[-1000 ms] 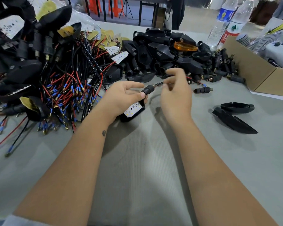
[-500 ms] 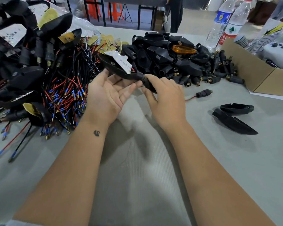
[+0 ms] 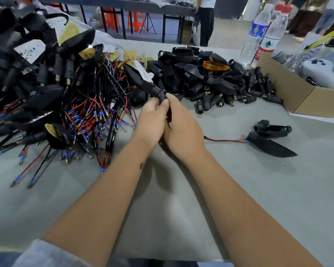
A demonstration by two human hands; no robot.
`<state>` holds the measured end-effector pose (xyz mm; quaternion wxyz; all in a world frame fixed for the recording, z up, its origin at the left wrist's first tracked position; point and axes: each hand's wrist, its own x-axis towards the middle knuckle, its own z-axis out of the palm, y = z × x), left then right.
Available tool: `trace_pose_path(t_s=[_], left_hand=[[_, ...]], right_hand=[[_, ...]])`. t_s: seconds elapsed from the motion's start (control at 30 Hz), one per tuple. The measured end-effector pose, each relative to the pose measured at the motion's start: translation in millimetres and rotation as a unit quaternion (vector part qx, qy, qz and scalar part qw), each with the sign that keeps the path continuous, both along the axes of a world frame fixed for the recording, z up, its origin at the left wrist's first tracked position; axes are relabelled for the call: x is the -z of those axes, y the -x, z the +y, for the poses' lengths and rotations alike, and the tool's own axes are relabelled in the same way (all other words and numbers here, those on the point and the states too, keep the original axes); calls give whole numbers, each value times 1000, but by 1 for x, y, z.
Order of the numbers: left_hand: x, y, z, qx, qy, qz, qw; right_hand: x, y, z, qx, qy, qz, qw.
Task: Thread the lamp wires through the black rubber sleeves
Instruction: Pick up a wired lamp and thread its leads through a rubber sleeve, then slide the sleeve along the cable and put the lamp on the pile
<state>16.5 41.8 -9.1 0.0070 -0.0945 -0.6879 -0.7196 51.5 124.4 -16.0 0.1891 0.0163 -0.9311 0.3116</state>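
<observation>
Head view, looking down on a grey ribbed table mat (image 3: 162,209): both hands meet at the centre, held above the mat. The left hand (image 3: 149,120) and the right hand (image 3: 181,130) are pressed side by side, fingers curled, pinching the black rubber sleeve (image 3: 159,94) between their fingertips. That sleeve sits on the stem of a black pointed lamp housing (image 3: 137,78), whose long axis runs diagonally, tip pointing up and to the left toward the wire heap, stem end down and right into the fingers. A white LED board (image 3: 143,71) shows on its upper face. How the wires run inside the hands cannot be told.

Left of the hands lies a tangled heap of red and black wires with blue-collared ends (image 3: 85,120). Beyond the hands is a pile of loose black rubber sleeves and housings (image 3: 210,81), with an orange lens (image 3: 215,65) on top. To the right, a second black housing (image 3: 270,145) lies flat on the mat, trailing a red wire (image 3: 224,140) toward the right wrist. A cardboard box (image 3: 301,93) and two clear plastic bottles (image 3: 266,35) stand at far right.
</observation>
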Motion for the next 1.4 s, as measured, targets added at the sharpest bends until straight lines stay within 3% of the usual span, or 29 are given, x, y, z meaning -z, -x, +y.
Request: trace_pose_path(t_s=[0.2, 0.43, 0.5, 0.63, 0.73, 0.8, 0.87, 0.9, 0.93, 1.03, 1.17, 1.3, 1.4], left_hand=[[-43, 17, -37, -46, 18, -5, 999], [-97, 35, -102, -97, -46, -3, 994], [-109, 41, -128, -102, -26, -15, 994], [-137, 55, -174, -151, 69, -4, 986], [-154, 80, -205, -219, 130, 12, 967], [-151, 102, -223, -253, 240, 19, 937], [-135, 117, -235, -287, 449, -15, 846], [-124, 119, -237, -295, 521, -18, 801], [-113, 118, -236, -291, 554, -14, 780], [-97, 117, -232, -271, 554, 18, 787], [-96, 108, -216, -325, 541, 62, 773], [-94, 85, -180, -366, 490, 177, 771], [-84, 69, -146, -283, 482, 280, 780]], right_hand=[[-13, -12, -27, -65, -26, 10, 998], [-36, -10, -94, -152, -84, 0, 985], [-37, -7, -114, -184, -105, -16, 977], [-38, -3, -142, -303, -36, -33, 952], [-39, 2, -150, -338, -16, -18, 941], [-37, 5, -148, -335, -7, -5, 942], [-34, 5, -141, -326, 5, -5, 945], [-33, 5, -135, -320, 11, -9, 947], [-31, 5, -127, -311, 13, -14, 950], [-28, 9, -104, -270, -3, -23, 963], [-20, 16, -81, -214, 20, -47, 976], [-8, 21, -62, -143, 5, -53, 988], [-1, 22, -50, -114, -5, -57, 992]])
